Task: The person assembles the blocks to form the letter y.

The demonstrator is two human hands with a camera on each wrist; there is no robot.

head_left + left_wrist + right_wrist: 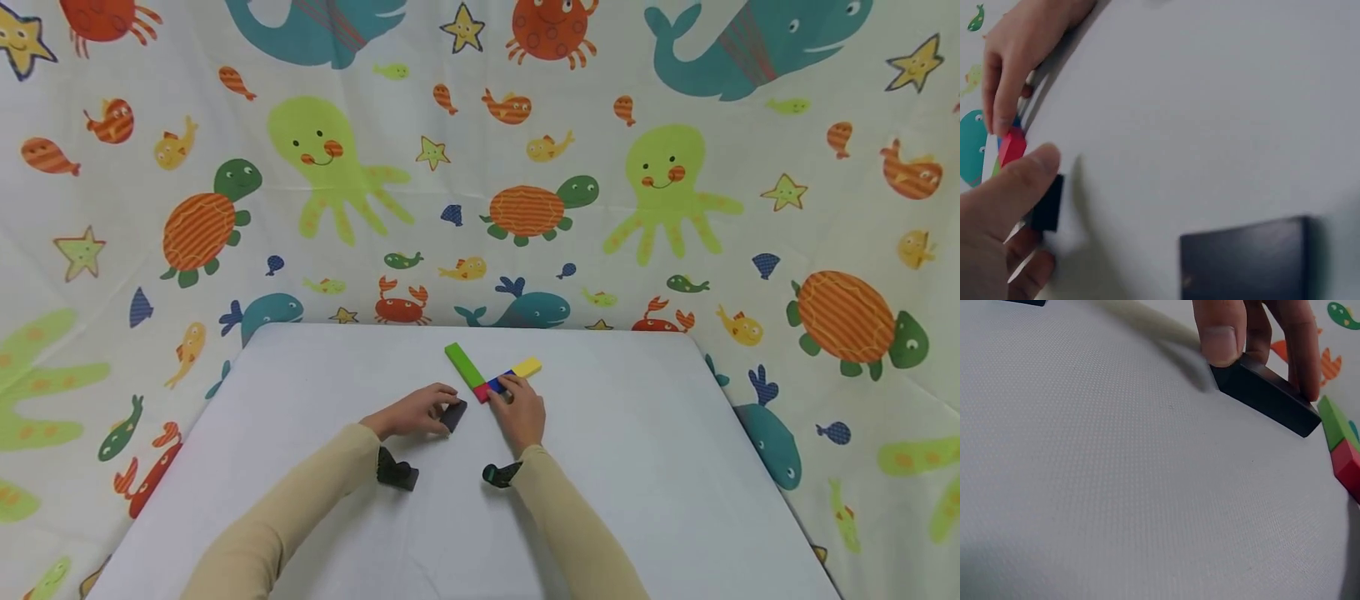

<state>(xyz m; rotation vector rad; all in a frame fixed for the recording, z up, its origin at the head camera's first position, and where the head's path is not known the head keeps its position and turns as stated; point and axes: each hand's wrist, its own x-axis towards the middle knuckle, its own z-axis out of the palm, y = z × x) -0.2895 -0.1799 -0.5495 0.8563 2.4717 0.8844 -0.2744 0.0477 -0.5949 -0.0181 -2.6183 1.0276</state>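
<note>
My left hand (415,412) grips a black rectangular block (453,416), thumb on one side and fingers on the other; the right wrist view shows the block (1266,397) tilted in that grasp. Up and to the right, my right hand (522,414) pinches a blue block (496,385), whose middle is partly hidden by the fingers. Against the blue block's left end lies a red block (482,392). A long green block (464,365) runs from the red one toward the far left, and a yellow block (528,367) continues past the blue, making a V shape.
All of this is on a white table (637,467), whose far edge meets a cloth printed with sea animals (525,275). Black wrist devices (397,472) hang below both sleeves. A dark flat-faced object (1244,262) fills the left wrist view's lower right.
</note>
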